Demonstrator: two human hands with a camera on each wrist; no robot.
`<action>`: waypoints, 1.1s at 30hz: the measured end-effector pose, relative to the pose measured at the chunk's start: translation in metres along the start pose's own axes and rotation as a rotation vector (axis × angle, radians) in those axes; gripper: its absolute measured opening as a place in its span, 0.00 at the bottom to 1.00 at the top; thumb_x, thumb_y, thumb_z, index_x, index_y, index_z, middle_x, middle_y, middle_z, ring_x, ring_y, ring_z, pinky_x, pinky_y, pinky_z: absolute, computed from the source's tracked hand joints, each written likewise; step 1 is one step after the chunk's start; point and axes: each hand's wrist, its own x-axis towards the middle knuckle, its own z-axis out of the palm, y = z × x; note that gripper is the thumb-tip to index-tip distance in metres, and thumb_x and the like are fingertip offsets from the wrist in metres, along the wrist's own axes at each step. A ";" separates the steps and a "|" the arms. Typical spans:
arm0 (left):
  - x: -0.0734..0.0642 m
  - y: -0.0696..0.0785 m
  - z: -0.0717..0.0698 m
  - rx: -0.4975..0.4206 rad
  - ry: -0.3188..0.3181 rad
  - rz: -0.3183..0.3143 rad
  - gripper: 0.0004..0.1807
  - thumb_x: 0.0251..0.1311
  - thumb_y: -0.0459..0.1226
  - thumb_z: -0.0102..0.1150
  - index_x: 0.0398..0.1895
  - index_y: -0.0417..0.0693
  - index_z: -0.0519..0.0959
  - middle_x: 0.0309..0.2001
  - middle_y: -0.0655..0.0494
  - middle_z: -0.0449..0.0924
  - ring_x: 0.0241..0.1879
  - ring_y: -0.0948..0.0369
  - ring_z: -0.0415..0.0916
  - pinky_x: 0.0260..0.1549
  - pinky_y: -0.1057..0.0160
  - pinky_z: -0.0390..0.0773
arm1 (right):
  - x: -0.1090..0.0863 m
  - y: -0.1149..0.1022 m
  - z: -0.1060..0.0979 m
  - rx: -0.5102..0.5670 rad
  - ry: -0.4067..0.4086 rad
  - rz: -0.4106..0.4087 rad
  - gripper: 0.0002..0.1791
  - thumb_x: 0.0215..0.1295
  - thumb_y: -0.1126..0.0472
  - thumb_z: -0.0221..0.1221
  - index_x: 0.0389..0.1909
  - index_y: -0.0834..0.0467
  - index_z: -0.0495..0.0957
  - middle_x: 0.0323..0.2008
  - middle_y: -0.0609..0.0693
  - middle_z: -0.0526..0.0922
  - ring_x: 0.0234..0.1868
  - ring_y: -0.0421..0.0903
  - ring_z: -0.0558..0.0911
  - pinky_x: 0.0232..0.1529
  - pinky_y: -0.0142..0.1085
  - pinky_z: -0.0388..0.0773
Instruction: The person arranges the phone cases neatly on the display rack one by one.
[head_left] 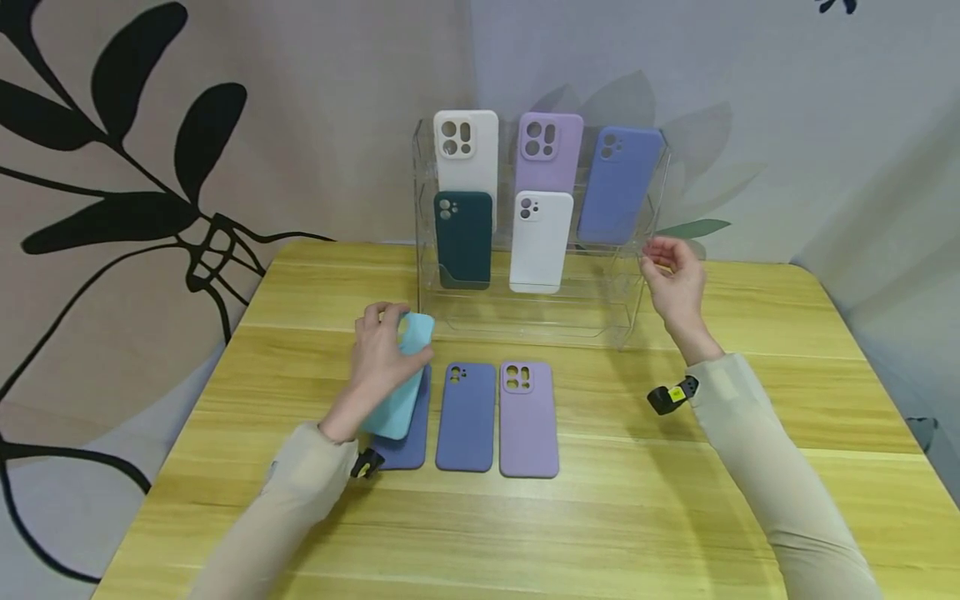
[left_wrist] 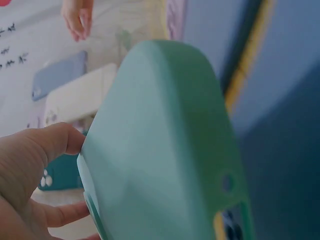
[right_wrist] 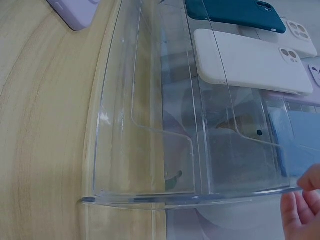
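My left hand grips the turquoise case, which is tilted before the clear stand, toward its left. I judge the present step is lifting this case; the next move probably calls for steady fingers. My right hand pinches the stand's right side edge, its wrist bent. Nearer me than the stand, two blue cases and a lilac case lie on the table.

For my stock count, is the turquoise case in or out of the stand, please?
Out: the left hand holds the turquoise case over the table.
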 end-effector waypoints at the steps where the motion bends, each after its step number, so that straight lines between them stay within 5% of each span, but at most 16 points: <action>1: 0.001 0.004 0.001 -0.010 0.001 0.006 0.34 0.47 0.41 0.64 0.60 0.39 0.68 0.62 0.37 0.58 0.57 0.40 0.57 0.40 0.43 0.71 | 0.000 0.000 0.000 0.000 0.002 -0.002 0.15 0.62 0.71 0.55 0.49 0.72 0.72 0.40 0.51 0.77 0.37 0.31 0.74 0.41 0.23 0.73; 11: 0.014 0.038 0.010 -0.096 0.021 0.085 0.33 0.48 0.41 0.64 0.60 0.42 0.69 0.61 0.38 0.59 0.57 0.41 0.56 0.41 0.43 0.70 | 0.002 0.004 0.000 0.005 0.007 -0.011 0.15 0.61 0.71 0.57 0.49 0.71 0.73 0.42 0.54 0.78 0.37 0.31 0.74 0.40 0.22 0.73; 20: 0.032 0.077 0.022 -0.181 0.083 0.189 0.32 0.47 0.39 0.64 0.59 0.39 0.70 0.58 0.38 0.61 0.54 0.44 0.58 0.46 0.47 0.67 | 0.001 0.006 -0.001 0.018 0.005 -0.016 0.14 0.61 0.72 0.56 0.48 0.71 0.73 0.38 0.47 0.76 0.38 0.34 0.75 0.40 0.22 0.74; 33: 0.066 0.143 0.039 -0.273 0.116 0.275 0.32 0.49 0.42 0.63 0.60 0.42 0.69 0.56 0.42 0.61 0.48 0.49 0.59 0.41 0.55 0.68 | -0.009 -0.025 -0.001 0.029 -0.014 -0.019 0.15 0.60 0.76 0.54 0.48 0.76 0.71 0.43 0.64 0.77 0.37 0.34 0.76 0.40 0.22 0.74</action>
